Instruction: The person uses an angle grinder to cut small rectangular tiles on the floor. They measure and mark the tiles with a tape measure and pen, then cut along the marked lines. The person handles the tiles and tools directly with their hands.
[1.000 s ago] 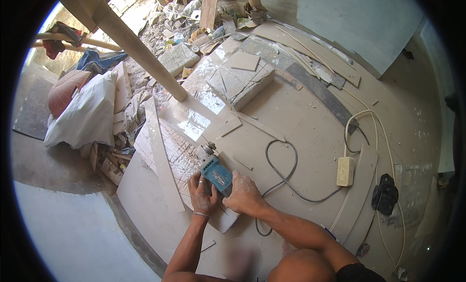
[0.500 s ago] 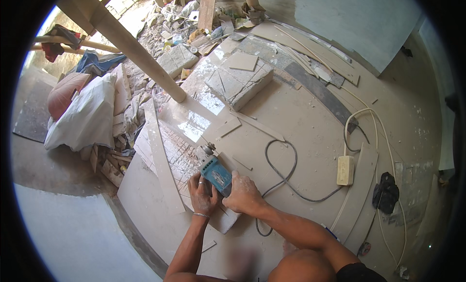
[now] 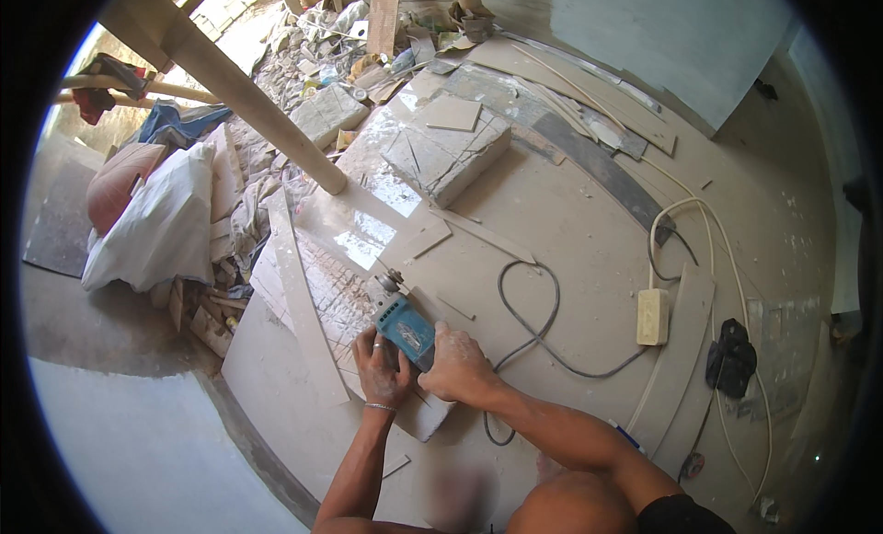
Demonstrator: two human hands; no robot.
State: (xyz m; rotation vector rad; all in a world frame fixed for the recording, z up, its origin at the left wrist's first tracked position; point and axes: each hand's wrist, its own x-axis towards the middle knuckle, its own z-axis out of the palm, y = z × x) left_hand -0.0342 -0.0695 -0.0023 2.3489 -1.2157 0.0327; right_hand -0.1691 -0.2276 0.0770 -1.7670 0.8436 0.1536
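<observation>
A blue angle grinder (image 3: 407, 332) with a worn casing is in my right hand (image 3: 456, 362), whose fingers wrap round its rear end. Its head, with a metal disc, points away from me, to the upper left. My left hand (image 3: 383, 376) rests beside the grinder on a pale block with a scored top (image 3: 425, 416), its fingers stretched forward and thumb apart. The grinder hides part of the space between that thumb and the fingers. A long narrow tile strip (image 3: 304, 299) lies across the scored surface, left of my left hand.
Beyond the grinder stands another scored block (image 3: 451, 157) with a tile piece on top. A grey cord (image 3: 543, 336) loops toward a cream socket strip (image 3: 652, 318) at right. A wooden post (image 3: 276, 129), a white sack (image 3: 152, 226) and rubble (image 3: 308, 60) occupy the far left.
The whole view has shifted slightly. Both hands and the grinder keep nearly the same position over the block, with my right hand still holding the tool.
</observation>
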